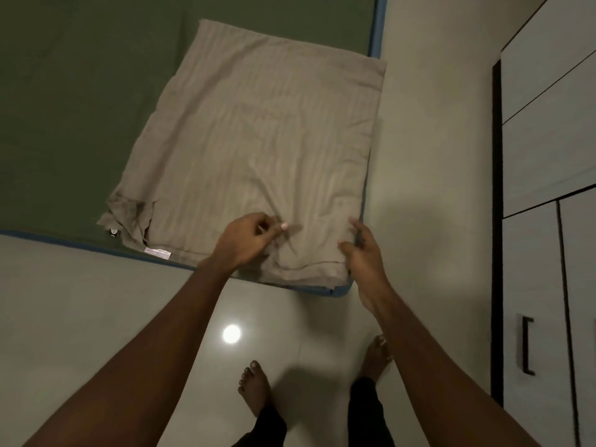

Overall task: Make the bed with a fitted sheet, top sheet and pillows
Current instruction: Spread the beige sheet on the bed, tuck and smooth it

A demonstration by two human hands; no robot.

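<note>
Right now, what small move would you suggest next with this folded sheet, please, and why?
Probably lift the pinched layer to start unfolding: the folded beige sheet lies on the green fitted sheet, and the left hand and right hand pinch its near edge.

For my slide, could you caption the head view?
Left hand and right hand pinch folded beige sheet on green bed.

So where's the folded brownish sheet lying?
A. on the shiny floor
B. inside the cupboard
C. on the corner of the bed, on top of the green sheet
C: the folded beige sheet lies flat on the green fitted sheet at the bed's corner, with the left hand and right hand at its near edge.
</note>
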